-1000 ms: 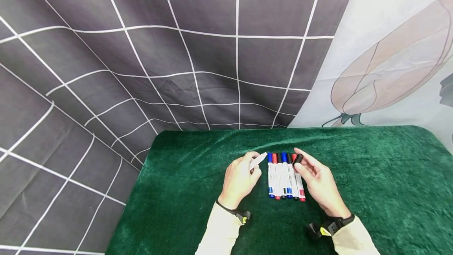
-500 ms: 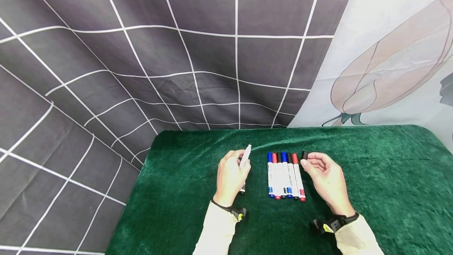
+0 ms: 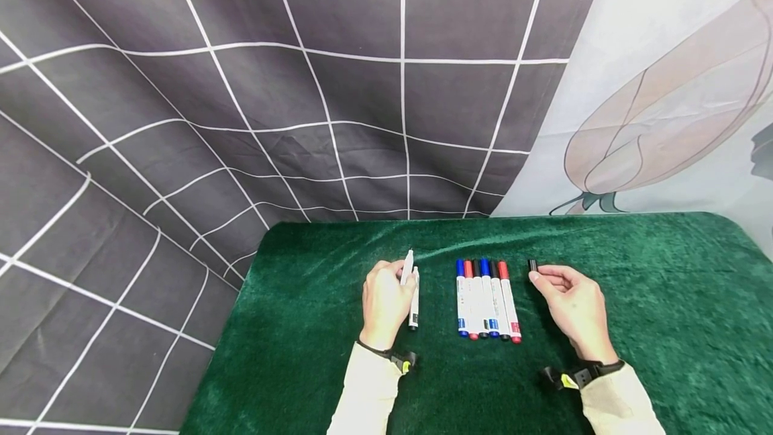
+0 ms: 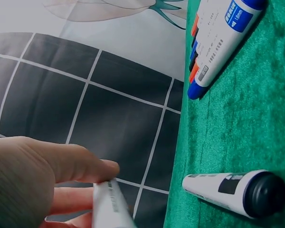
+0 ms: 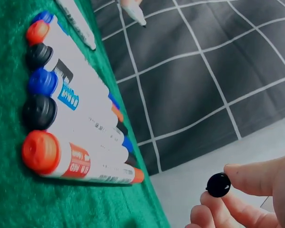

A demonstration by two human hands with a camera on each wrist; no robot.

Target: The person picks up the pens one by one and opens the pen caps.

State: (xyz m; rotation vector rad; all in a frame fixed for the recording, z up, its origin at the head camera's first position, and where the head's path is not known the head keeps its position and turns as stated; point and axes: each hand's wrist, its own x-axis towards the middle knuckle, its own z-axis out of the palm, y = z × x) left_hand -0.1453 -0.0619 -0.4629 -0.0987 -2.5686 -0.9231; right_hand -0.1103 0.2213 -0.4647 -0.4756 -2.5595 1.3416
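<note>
My left hand grips an uncapped white marker between thumb and fingers, its bare tip pointing away and up. Just right of that hand a second uncapped marker lies on the green cloth; the left wrist view shows its black end plug up close. Across the gap, my right hand pinches a black marker cap between thumb and fingertips. Between the hands, several capped markers lie side by side in a row, with blue, red and black caps at the far end.
A green velvety cloth covers the table. Its far edge meets a dark grey curtain with white grid lines. A white sheet with a flower print hangs at the back right.
The left hand has drawn away leftward from the row with its marker, uncovering the marker lying beside it. The right hand has moved right with the black cap, off the row's right end.
</note>
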